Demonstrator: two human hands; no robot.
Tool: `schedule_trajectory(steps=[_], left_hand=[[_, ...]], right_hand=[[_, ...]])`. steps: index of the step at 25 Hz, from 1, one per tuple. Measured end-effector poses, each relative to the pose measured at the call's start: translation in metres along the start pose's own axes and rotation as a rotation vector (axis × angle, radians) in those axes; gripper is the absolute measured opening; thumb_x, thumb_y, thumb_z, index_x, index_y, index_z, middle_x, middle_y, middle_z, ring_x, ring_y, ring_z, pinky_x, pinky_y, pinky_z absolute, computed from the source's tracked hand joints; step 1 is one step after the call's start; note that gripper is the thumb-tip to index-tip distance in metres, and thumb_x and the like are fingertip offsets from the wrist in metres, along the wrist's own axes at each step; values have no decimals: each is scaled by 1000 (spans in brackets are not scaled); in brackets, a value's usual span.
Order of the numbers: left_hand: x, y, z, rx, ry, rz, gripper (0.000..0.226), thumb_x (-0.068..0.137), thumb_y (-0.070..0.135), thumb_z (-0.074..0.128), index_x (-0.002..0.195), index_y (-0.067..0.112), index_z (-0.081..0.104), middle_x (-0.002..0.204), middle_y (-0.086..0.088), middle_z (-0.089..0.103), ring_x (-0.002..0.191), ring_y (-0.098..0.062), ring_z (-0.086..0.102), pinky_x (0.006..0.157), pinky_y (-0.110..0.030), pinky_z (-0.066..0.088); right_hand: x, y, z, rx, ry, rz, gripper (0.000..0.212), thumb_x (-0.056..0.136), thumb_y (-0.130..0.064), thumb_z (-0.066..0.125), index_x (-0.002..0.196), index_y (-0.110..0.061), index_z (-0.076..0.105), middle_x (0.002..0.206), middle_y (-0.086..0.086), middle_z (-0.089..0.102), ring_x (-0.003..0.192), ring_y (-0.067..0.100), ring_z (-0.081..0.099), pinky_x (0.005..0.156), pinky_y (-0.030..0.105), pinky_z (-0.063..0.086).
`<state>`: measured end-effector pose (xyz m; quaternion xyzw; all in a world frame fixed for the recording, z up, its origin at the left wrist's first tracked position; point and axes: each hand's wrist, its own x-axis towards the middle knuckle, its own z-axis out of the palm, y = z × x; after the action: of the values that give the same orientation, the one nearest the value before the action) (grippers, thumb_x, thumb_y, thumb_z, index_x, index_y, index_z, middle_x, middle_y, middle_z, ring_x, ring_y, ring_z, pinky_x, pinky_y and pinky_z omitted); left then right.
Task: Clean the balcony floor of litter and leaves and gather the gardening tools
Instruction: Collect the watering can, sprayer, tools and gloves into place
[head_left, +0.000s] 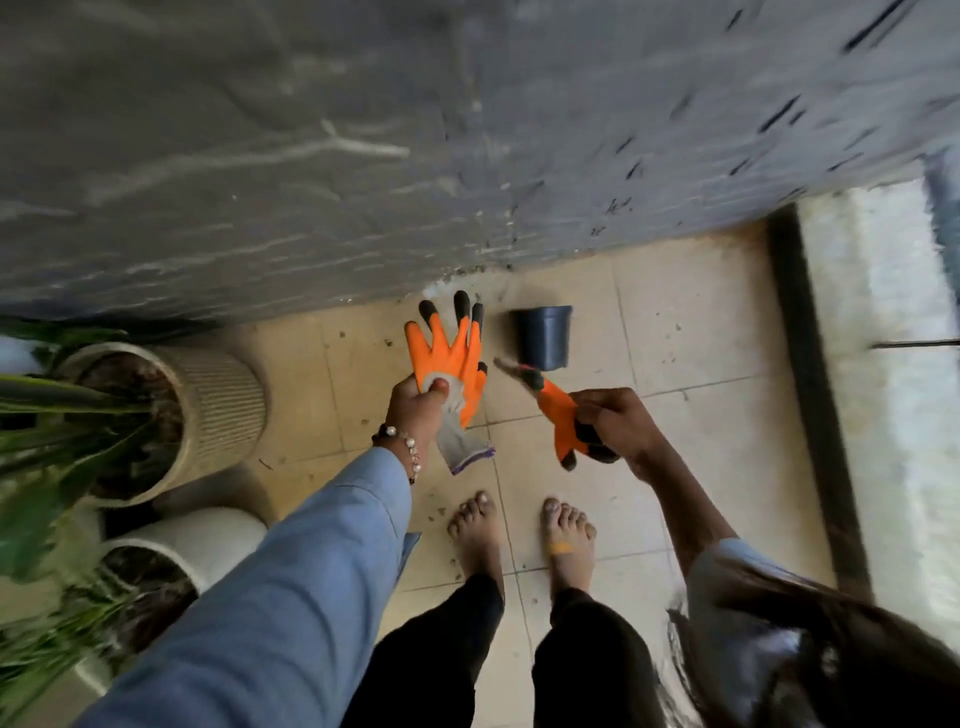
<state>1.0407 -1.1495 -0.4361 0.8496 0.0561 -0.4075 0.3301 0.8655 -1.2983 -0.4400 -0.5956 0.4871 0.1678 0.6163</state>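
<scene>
My left hand (415, 408) pinches an orange gardening glove (449, 353) by its grey cuff, the black-tipped fingers pointing up toward the wall. My right hand (618, 421) grips a second orange glove (558, 413), bunched, together with what looks like a small tool whose blurred tip sticks out to the upper left. Both hands hang above the beige tiled floor (691, 332), which carries small specks of dirt and leaf bits. A small black plastic pot (543, 335) lies on its side near the wall.
A grey wall (363, 156) runs along the far side. Two pale planters with green plants (208, 410) (192, 545) stand at the left. A dark door threshold (810, 374) and a bright area lie to the right. My bare feet (519, 535) stand on the tiles.
</scene>
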Motion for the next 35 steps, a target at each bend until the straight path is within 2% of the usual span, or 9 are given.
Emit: schedule_trajectory(steps=[8, 11, 14, 16, 19, 24, 27, 30, 35], left_hand=[[-182, 152, -101, 202, -343, 311, 34, 98, 13, 51, 132, 8, 56, 129, -6, 61, 122, -22, 56, 103, -32, 42], [-254, 177, -111, 33, -908, 273, 40, 95, 11, 54, 134, 15, 52, 139, 1, 53, 128, -17, 50, 107, -32, 40], [-306, 180, -107, -187, -988, -14, 27, 95, 31, 53, 102, 10, 69, 113, -13, 68, 100, -28, 63, 100, -44, 45], [-326, 180, -98, -247, -958, -97, 50, 97, 52, 42, 90, 12, 72, 95, -10, 72, 85, -22, 67, 92, -38, 48], [-371, 183, -78, -153, -915, 109, 25, 81, 35, 66, 91, 12, 69, 89, -12, 70, 75, -22, 67, 81, -38, 53], [-451, 169, -36, 34, -844, 493, 11, 80, -3, 71, 84, 7, 68, 64, 8, 70, 58, -8, 65, 60, -26, 53], [-487, 134, -2, 315, -854, 628, 19, 66, 14, 84, 77, 14, 69, 66, 10, 68, 63, -8, 64, 62, -24, 55], [-533, 83, 32, 605, -904, 735, 53, 46, 44, 81, 91, 17, 71, 88, -1, 74, 83, -23, 70, 78, -41, 58], [-640, -29, 65, 729, -1157, 739, 33, 76, 35, 72, 96, 10, 68, 97, -8, 72, 92, -26, 67, 83, -40, 55]], right_hand=[[-243, -170, -73, 2, -397, -83, 25, 74, 4, 54, 92, 7, 71, 64, 10, 64, 53, 19, 54, 50, 20, 40], [-319, -207, -104, 80, -211, -214, 27, 68, -8, 60, 86, 10, 69, 68, 14, 59, 54, 21, 46, 54, 25, 33], [-383, -211, -126, 283, 174, -298, 18, 91, -12, 55, 85, -10, 72, 57, -3, 66, 45, 10, 53, 45, 17, 40], [-412, -192, -129, 567, 370, -261, 27, 94, -34, 57, 81, -13, 69, 59, -2, 65, 46, 7, 56, 41, 17, 42], [-446, -141, -115, 1088, 428, -244, 51, 83, -63, 52, 94, -16, 69, 85, 8, 72, 70, 19, 68, 61, 31, 56], [-508, -73, -68, 1925, 661, -543, 27, 88, -35, 62, 95, -10, 68, 105, 15, 64, 94, 18, 66, 84, 33, 57], [-542, -26, -49, 1847, 932, -359, 16, 94, -23, 59, 104, -12, 64, 115, 21, 60, 85, -4, 61, 73, 10, 51], [-584, 28, -29, 1771, 1043, -88, 26, 79, -28, 76, 82, -8, 60, 73, 13, 60, 46, 12, 51, 39, 21, 40], [-678, 144, 9, 1992, 1064, 17, 11, 87, -1, 61, 79, -8, 60, 72, 7, 64, 57, 18, 61, 51, 27, 50]])
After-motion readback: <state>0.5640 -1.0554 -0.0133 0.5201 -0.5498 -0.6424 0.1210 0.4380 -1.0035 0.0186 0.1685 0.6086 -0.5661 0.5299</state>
